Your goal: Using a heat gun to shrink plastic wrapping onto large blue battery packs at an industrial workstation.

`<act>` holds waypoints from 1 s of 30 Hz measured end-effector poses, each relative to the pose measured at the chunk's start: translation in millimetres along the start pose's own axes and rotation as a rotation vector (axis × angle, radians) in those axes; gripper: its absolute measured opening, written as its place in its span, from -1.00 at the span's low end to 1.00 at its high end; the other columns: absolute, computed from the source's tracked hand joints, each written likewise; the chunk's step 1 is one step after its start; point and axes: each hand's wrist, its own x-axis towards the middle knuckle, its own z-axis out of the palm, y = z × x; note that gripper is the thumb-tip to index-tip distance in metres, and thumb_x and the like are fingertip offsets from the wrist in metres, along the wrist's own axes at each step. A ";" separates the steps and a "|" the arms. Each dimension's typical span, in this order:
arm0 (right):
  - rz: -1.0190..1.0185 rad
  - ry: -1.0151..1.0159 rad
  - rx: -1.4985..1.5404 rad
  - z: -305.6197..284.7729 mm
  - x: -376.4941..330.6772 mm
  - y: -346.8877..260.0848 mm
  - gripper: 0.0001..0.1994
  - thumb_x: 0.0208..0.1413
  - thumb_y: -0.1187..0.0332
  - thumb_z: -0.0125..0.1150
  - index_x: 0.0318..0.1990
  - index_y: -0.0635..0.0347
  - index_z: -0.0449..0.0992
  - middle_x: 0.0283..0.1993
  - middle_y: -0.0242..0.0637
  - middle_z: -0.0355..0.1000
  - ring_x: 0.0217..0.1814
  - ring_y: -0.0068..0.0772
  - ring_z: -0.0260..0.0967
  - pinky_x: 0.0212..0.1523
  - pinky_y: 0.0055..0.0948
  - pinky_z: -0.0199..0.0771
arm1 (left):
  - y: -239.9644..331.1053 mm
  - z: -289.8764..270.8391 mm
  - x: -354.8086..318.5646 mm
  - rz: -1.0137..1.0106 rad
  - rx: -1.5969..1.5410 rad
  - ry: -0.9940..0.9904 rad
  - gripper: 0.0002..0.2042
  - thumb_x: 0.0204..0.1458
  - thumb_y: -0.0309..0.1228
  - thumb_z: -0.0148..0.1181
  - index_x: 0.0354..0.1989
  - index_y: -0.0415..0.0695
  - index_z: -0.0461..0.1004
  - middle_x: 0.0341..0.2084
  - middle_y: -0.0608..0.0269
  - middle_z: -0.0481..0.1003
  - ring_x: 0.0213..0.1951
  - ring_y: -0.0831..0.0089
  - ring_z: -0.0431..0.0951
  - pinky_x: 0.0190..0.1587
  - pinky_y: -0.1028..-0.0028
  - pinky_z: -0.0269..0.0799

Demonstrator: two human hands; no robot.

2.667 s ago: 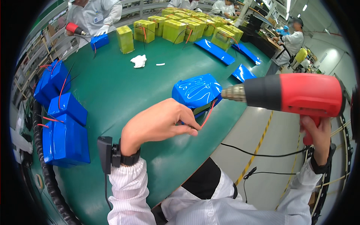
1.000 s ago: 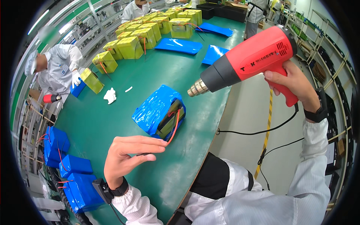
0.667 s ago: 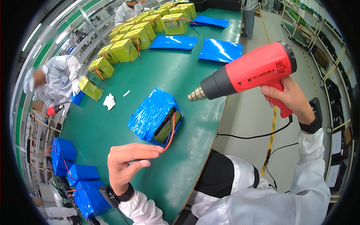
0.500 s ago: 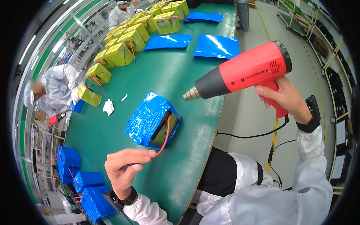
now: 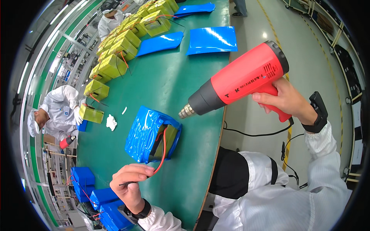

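Note:
A battery pack in glossy blue shrink wrap (image 5: 148, 133) rests on the green table, its near right end uncovered and showing yellow-green inside. Red and black wires (image 5: 164, 150) come out of that end. My left hand (image 5: 129, 183) is closed on these wires, just in front of the pack. My right hand (image 5: 283, 99) grips the handle of a red heat gun (image 5: 246, 75) with a black barrel. Its metal nozzle (image 5: 187, 111) points down and left, beside the pack's upper right corner and apart from it.
Yellow-green battery packs (image 5: 115, 65) stand in rows at the far left. Flat blue wrap sleeves (image 5: 212, 40) lie at the back. Wrapped blue packs (image 5: 83, 183) sit at the near left. A co-worker (image 5: 58, 109) works across the green table (image 5: 185, 161). The gun's black cord (image 5: 258, 134) hangs off the edge.
The heat gun's nozzle has come closer to the wrapped pack. My left hand still holds the wires. The whole view has shifted a little.

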 end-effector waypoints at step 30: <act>0.035 0.209 0.833 -3.0 37.2 -4.4 -0.64 0.28 0.03 0.19 -0.21 0.19 0.43 -0.51 -0.33 0.40 -0.67 -0.56 0.29 -0.60 -0.61 0.36 | 0.0 -6.1 13.7 -0.177 0.661 0.001 -0.44 -0.11 -0.44 0.44 0.16 -0.17 0.49 0.26 0.03 0.36 0.28 0.08 0.35 0.34 0.13 0.18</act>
